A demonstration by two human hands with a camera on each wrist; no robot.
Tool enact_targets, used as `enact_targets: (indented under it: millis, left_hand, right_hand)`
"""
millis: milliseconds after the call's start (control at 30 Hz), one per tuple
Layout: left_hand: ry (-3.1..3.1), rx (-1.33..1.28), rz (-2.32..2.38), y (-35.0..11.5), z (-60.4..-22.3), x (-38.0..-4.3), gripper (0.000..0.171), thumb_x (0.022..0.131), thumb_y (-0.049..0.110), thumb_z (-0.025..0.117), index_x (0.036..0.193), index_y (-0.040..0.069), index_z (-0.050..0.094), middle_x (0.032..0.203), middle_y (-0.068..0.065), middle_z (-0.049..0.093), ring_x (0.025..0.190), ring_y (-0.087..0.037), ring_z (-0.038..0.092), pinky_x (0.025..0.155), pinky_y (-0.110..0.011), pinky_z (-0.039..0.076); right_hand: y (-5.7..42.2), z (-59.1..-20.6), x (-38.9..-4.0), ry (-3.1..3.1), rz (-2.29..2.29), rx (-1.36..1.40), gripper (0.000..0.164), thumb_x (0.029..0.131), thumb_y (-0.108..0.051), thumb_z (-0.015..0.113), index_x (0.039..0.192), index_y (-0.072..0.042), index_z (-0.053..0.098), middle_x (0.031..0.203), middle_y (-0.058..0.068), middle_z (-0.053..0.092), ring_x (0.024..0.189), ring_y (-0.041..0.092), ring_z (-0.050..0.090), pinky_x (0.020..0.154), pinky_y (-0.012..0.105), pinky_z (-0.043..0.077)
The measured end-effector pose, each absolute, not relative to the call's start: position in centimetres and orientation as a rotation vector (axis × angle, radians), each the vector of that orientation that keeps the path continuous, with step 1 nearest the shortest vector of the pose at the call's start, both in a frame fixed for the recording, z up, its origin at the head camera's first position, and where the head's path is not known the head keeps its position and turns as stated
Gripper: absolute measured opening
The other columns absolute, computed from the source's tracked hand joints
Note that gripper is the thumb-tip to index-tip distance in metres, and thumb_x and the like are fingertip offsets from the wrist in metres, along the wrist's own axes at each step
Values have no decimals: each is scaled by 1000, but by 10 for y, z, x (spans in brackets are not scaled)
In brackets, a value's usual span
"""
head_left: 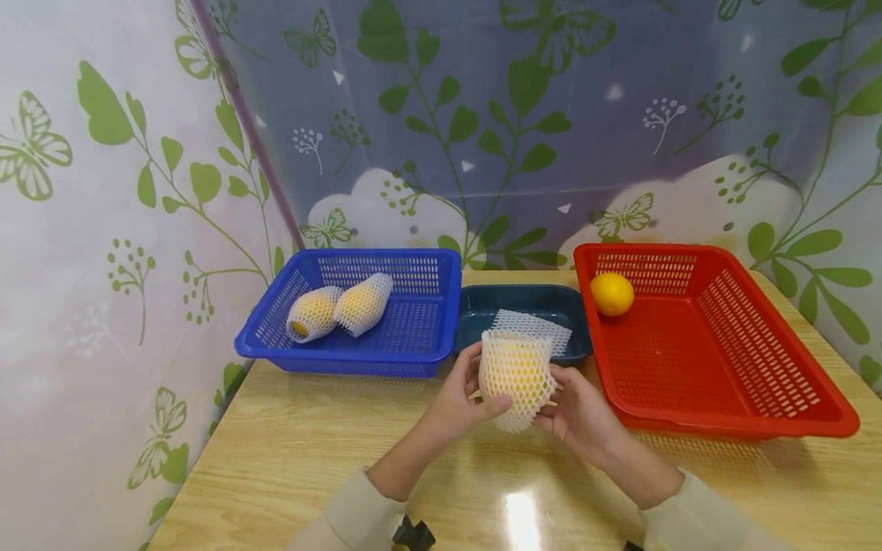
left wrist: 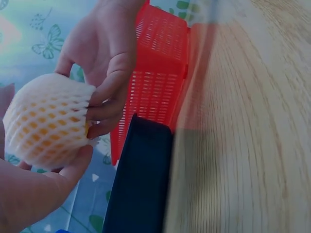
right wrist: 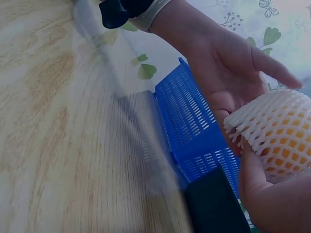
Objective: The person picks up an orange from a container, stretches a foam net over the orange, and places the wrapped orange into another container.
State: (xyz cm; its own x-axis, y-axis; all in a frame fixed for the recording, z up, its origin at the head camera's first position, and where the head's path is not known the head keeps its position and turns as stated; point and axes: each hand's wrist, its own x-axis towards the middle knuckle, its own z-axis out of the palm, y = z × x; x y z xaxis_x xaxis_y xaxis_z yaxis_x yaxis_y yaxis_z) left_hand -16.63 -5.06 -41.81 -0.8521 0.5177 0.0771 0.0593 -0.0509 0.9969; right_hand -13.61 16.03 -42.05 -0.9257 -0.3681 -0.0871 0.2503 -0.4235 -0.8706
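Above the table's front half, both hands hold an orange (head_left: 521,373) wrapped in a white foam net (left wrist: 48,114). My left hand (head_left: 463,402) cups it from the left, thumb across the front of the net. On the other side, the fingers of my right hand (head_left: 575,409) pinch the net's loose edge, seen closely in the right wrist view, where the thumb of the right hand (right wrist: 272,201) lies against the fringe. Yellow-orange skin shows through the mesh. The fruit's underside is hidden by net and fingers.
A blue basket (head_left: 358,360) at left contains two net-wrapped fruits (head_left: 364,304). Between the baskets, a dark teal tray (head_left: 475,306) holds a flattened foam net (head_left: 534,327). At right, a bare orange (head_left: 612,294) sits in the red basket's (head_left: 689,329) far left corner. A patterned curtain stands behind.
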Motion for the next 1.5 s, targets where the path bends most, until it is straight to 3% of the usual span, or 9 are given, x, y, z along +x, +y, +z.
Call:
enact_targets:
  millis: [233,433,633,800,933,1067,1233,1500]
  left_hand:
    - [1964,609,1950,-47,-420,-166,84,86,32,75,149,14,23,139,-16,42,122,-28,51,99,-46,47]
    - [1950,522,1984,-47,-421,-169,75,89,18,71,149,11,26,136,-19,46,118,-28,53,97,-43,49]
    - [1798,462,2023,-52,-423,-173,68,92,13,62,149,8,26,134,-23,49,113,-26,57,93,-44,50]
    - [1673,447,2048,-53,-423,-173,64,93,13,57,148,7,25,135,-24,48,113,-26,57,96,-49,48]
    - [1627,425,2050,-54,-424,-173,65,93,14,57,149,8,24,136,-23,47,112,-27,58,97,-50,47]
    - [1610,424,2025,-55,-424,-173,64,94,13,58,148,7,24,136,-23,47,111,-26,58,96,-49,48]
    - [1593,446,1990,-55,-424,-173,65,94,15,61,148,6,25,133,-23,49,111,-27,58,94,-49,49]
    - [1536,457,1966,-60,-424,-174,62,98,17,52,151,6,21,142,-22,41,112,-24,55,97,-46,48]
  right_hand:
    - [158,-421,-135,1426,-2355,-123,35,105,-30,25,133,-11,31,116,4,55,101,20,57,90,31,53]
    - [157,-418,-133,1461,-2283,-88,32,105,-35,29,128,-14,37,113,4,57,100,22,59,90,32,53]
    - [153,-411,-130,1689,-2181,-10,42,104,-41,34,132,-10,36,117,5,51,104,22,57,94,37,50]
    - [153,-407,-130,1862,-2180,-47,50,105,-41,32,141,-6,33,120,-1,52,105,14,56,95,28,47]
    - [155,-403,-131,1936,-2149,-123,58,105,-36,38,149,-1,22,136,11,44,110,11,55,96,21,46]
    - [156,-405,-132,2005,-2094,-120,65,101,-31,50,150,-1,20,144,22,36,112,16,52,97,26,47]
    - [155,-409,-134,2078,-2030,-58,66,96,-27,61,148,-5,26,142,23,41,115,26,50,100,39,47]
    - [154,-410,-133,2011,-2058,-38,64,97,-28,59,147,-5,27,142,21,40,115,26,51,101,40,46]
